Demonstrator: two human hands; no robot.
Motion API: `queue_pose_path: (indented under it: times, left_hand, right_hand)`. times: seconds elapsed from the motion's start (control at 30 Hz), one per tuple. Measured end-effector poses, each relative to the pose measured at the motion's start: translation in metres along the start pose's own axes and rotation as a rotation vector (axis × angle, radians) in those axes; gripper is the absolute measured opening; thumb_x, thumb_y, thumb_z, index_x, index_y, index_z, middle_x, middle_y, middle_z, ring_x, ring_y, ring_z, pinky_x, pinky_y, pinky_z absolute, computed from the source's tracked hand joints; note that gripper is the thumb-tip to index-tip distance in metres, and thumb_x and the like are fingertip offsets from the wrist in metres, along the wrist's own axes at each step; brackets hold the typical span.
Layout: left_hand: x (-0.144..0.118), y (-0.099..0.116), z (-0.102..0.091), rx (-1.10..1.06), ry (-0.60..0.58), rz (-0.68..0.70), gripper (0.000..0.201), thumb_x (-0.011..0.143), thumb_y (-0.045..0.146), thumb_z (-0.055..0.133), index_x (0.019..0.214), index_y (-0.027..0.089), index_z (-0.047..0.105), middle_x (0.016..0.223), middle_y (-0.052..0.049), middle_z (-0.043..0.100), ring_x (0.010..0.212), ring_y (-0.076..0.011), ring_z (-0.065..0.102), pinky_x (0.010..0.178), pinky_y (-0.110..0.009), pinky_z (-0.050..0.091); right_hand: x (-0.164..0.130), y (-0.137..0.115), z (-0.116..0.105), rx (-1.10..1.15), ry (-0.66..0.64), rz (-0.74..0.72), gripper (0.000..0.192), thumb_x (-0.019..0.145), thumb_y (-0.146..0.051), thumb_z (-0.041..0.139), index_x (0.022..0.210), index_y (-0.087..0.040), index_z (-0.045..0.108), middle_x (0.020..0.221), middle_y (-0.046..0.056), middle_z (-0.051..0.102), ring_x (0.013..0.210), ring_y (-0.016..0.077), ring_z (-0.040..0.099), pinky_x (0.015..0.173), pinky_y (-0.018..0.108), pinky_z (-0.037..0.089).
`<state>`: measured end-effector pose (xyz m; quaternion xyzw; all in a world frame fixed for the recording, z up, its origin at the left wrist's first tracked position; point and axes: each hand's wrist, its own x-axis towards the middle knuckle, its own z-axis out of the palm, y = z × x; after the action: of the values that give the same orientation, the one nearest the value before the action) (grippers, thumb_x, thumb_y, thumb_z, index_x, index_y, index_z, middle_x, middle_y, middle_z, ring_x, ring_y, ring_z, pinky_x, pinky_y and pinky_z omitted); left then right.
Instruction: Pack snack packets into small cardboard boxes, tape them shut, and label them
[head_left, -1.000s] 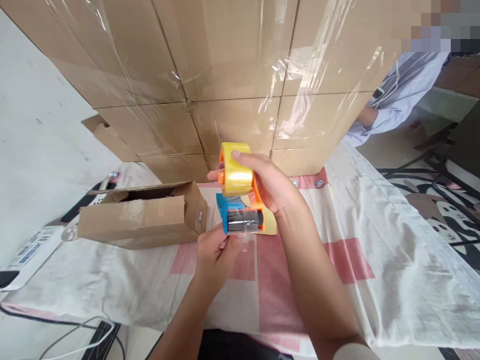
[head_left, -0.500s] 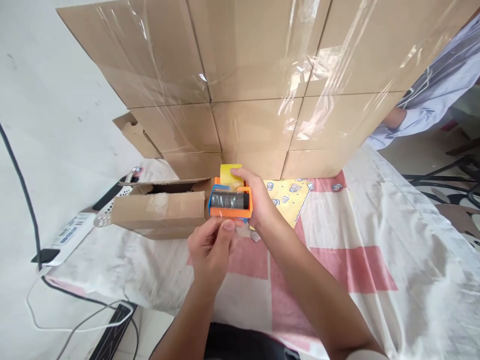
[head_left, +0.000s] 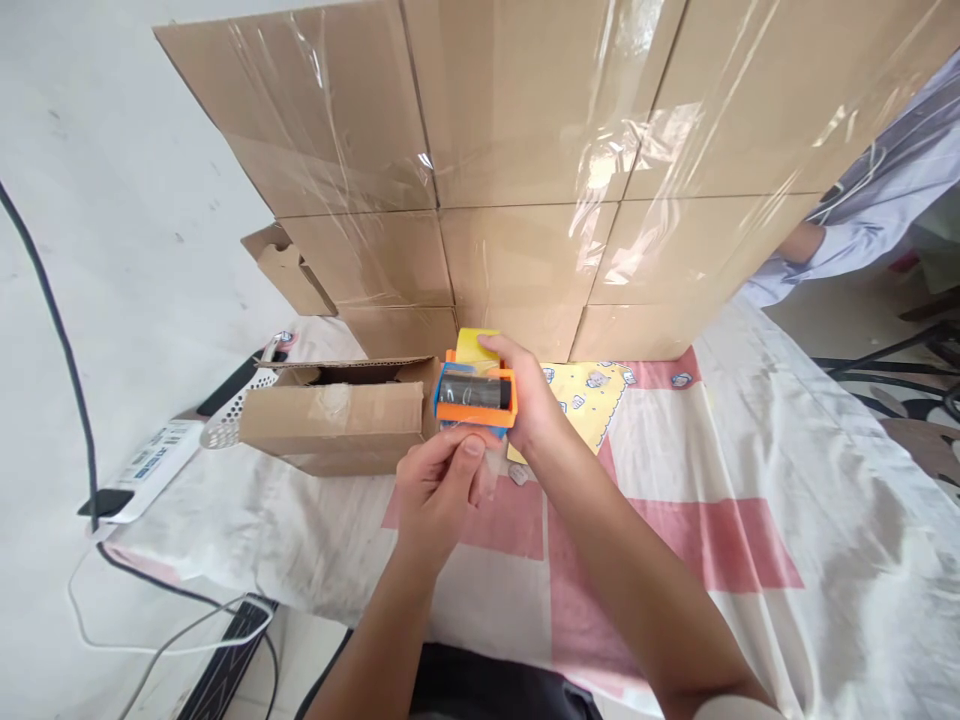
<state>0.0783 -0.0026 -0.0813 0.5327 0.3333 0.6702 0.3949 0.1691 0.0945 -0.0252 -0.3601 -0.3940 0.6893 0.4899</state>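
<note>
My right hand (head_left: 534,408) grips an orange and blue tape dispenser (head_left: 475,392) with a yellow tape roll, holding it just right of a small brown cardboard box (head_left: 337,420). Below the dispenser's roller, my left hand (head_left: 436,490) pinches the clear tape end between thumb and fingers. The small box lies on its side on a white and pink cloth (head_left: 675,520) with its top flap open.
A tall stack of cardboard boxes (head_left: 525,170) wrapped in clear film stands behind. A loose flap of cardboard (head_left: 281,265) sticks out at its left. A power strip (head_left: 146,470) and cables lie at the left edge. Another person's sleeve (head_left: 862,225) shows at the right.
The dispenser was tipped over so the roller faces me and was brought down next to the small box. My left hand stays on the tape end below it.
</note>
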Motion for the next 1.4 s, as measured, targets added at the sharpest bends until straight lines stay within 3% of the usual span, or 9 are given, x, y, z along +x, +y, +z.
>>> queue_pose_path:
  times: [0.2,0.33,0.43,0.53,0.67,0.93,1.13,1.3,1.4]
  left_hand:
    - [0.004,0.004,-0.008,0.049,0.090,-0.227,0.026,0.098,0.039,0.062,0.087,0.018,0.072,0.045,0.006,0.040,0.042,-0.0054,0.039,0.044,-0.018,0.037]
    - [0.005,0.005,-0.019,0.077,0.037,-0.434,0.034,0.094,0.048,0.063,0.088,0.016,0.072,0.046,0.006,0.042,0.045,-0.0071,0.041,0.045,-0.019,0.038]
    - [0.002,0.009,-0.029,0.093,0.050,-0.491,0.036,0.093,0.051,0.064,0.087,0.016,0.070,0.047,0.006,0.043,0.045,-0.0076,0.042,0.045,-0.019,0.039]
    - [0.000,0.015,-0.039,0.101,0.079,-0.485,0.037,0.092,0.052,0.064,0.086,0.016,0.070,0.047,0.006,0.044,0.044,-0.0076,0.041,0.045,-0.019,0.040]
    - [0.000,0.022,-0.049,0.074,0.089,-0.443,0.037,0.091,0.052,0.066,0.085,0.016,0.070,0.045,0.005,0.043,0.043,-0.0079,0.041,0.044,-0.019,0.039]
    - [-0.001,0.028,-0.068,0.059,0.128,-0.403,0.037,0.090,0.052,0.067,0.086,0.016,0.072,0.046,0.005,0.044,0.044,-0.0079,0.042,0.043,-0.019,0.038]
    - [0.003,0.029,-0.077,0.063,0.146,-0.386,0.038,0.090,0.052,0.067,0.086,0.015,0.072,0.046,0.004,0.044,0.044,-0.0078,0.042,0.043,-0.019,0.038]
    - [0.007,0.031,-0.083,0.055,0.184,-0.373,0.038,0.088,0.052,0.068,0.085,0.015,0.072,0.045,0.004,0.044,0.044,-0.0086,0.041,0.042,-0.019,0.036]
    - [0.008,0.033,-0.086,0.061,0.170,-0.363,0.037,0.089,0.051,0.067,0.084,0.015,0.072,0.045,0.004,0.044,0.044,-0.0088,0.040,0.043,-0.020,0.036]
  right_hand:
    - [0.021,-0.001,-0.017,0.156,0.120,-0.179,0.015,0.074,-0.034,0.063,0.082,-0.022,0.060,0.076,0.001,0.068,0.075,0.0213,0.067,0.074,0.035,0.059]
    - [0.033,-0.003,-0.028,0.223,0.089,-0.215,0.015,0.068,-0.029,0.064,0.080,-0.021,0.061,0.073,0.001,0.067,0.078,0.0239,0.068,0.076,0.039,0.060]
    - [0.042,-0.009,-0.040,0.222,0.114,-0.318,0.016,0.068,-0.030,0.066,0.081,-0.021,0.062,0.075,0.002,0.067,0.084,0.0244,0.068,0.078,0.038,0.060]
    - [0.050,-0.011,-0.053,0.088,0.208,-0.376,0.019,0.065,-0.032,0.073,0.074,-0.020,0.063,0.073,0.002,0.065,0.078,0.0222,0.067,0.074,0.036,0.057]
    - [0.054,0.000,-0.055,-0.254,0.287,-0.314,0.016,0.060,-0.028,0.074,0.070,-0.018,0.066,0.075,0.005,0.070,0.074,0.0207,0.065,0.073,0.035,0.053]
    - [0.049,0.039,-0.026,-0.425,0.107,-0.196,0.021,0.060,-0.027,0.059,0.078,-0.018,0.066,0.081,0.006,0.074,0.078,0.0226,0.069,0.072,0.033,0.053]
    - [0.064,0.073,-0.025,-0.576,0.172,-0.086,0.024,0.064,-0.028,0.058,0.086,-0.018,0.062,0.082,0.006,0.072,0.077,0.0213,0.068,0.071,0.032,0.054]
    - [0.049,0.038,-0.027,-0.796,0.319,-0.136,0.035,0.061,-0.025,0.074,0.094,-0.019,0.062,0.087,0.007,0.069,0.091,0.0264,0.065,0.084,0.039,0.050]
    - [0.018,0.009,-0.010,-0.894,0.199,-0.260,0.033,0.074,-0.034,0.074,0.102,-0.019,0.066,0.090,0.006,0.070,0.091,0.0246,0.064,0.085,0.038,0.047]
